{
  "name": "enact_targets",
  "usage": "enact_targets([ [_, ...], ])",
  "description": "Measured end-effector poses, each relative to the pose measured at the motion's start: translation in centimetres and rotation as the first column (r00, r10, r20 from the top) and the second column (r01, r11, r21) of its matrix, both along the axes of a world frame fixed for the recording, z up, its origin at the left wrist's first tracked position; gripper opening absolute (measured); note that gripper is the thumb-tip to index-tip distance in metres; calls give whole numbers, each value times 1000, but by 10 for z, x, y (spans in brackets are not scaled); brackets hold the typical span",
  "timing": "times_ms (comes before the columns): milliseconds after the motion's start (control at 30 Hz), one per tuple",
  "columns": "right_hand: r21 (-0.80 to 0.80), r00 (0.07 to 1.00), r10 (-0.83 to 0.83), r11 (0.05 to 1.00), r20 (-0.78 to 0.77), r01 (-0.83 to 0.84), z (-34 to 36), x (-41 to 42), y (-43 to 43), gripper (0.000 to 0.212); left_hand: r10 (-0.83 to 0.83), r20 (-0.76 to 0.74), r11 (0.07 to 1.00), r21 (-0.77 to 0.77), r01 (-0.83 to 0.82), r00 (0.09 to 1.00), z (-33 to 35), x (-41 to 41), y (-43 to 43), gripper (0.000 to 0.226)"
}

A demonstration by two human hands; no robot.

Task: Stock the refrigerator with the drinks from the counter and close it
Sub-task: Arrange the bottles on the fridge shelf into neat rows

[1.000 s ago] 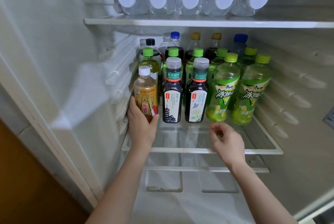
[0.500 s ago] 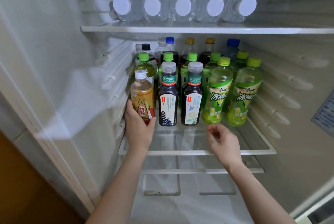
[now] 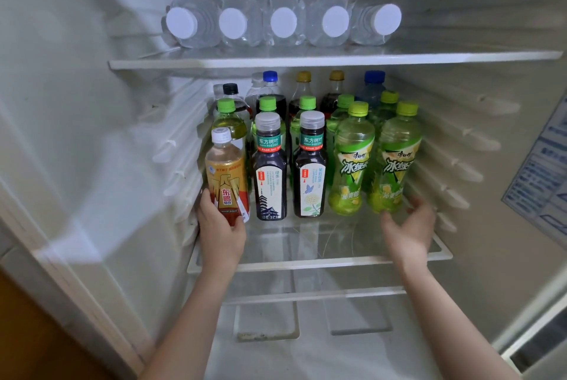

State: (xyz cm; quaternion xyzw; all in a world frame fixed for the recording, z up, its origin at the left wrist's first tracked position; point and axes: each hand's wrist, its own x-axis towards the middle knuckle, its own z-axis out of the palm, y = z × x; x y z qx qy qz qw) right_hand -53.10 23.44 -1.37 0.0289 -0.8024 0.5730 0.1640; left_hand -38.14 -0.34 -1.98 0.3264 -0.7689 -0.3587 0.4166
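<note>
The open refrigerator's middle glass shelf (image 3: pixel 319 263) carries rows of upright bottles. At the front left stands an amber drink bottle (image 3: pixel 226 177) with a gold and red label, and my left hand (image 3: pixel 220 232) grips its base. To its right stand two dark tea bottles (image 3: pixel 271 171), then two green tea bottles (image 3: pixel 395 161) with yellow-green caps. My right hand (image 3: pixel 408 230) is spread open at the base of the rightmost green bottle, fingers touching or just beside it. Darker soda bottles fill the rows behind.
The upper shelf (image 3: pixel 306 58) holds several water bottles (image 3: pixel 283 23) lying with white caps facing me. Ribbed fridge walls close in both sides. A lower shelf rail (image 3: pixel 313 295) and the compartment below sit under my forearms. A sticker (image 3: pixel 540 177) is on the right wall.
My right hand has moved right from the shelf's front middle to the rightmost green bottle and spread its fingers. The left hand stays on the amber bottle. The view has tilted down slightly.
</note>
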Motion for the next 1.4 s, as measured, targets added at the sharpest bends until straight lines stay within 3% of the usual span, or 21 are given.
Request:
enact_targets([
  [133,135,997,66,988,40,-71,3,-18,-3,71,13,16,1000,-13,-12,1000,0,0,1,81],
  [367,353,997,49,933,56,-66,1,-29,-5,62,21,32,999,-34,-20,999,3,0,4,78],
  [900,316,996,67,945,67,-85,-1,0,13,61,-15,-33,1000,-20,14,999,6,3,5,70],
  [1067,304,974,166,946,-150,-115,-21,38,37,49,-5,-44,997,-71,2,999,5,6,11,74],
  [1133,338,961,184,935,-208,-105,-29,54,45,41,1,-128,993,-121,-16,992,2,12,27,72],
  [1233,393,950,220,912,-223,-119,-38,79,62,36,-82,-286,962,-273,1,955,-14,22,61,64],
  [1333,473,945,264,869,-194,-146,-55,111,91,33,-217,-262,911,-400,99,940,-45,29,99,54],
  [1400,527,946,290,832,-143,-176,-73,141,116,33,-317,-217,893,-395,214,923,-65,34,126,48],
])
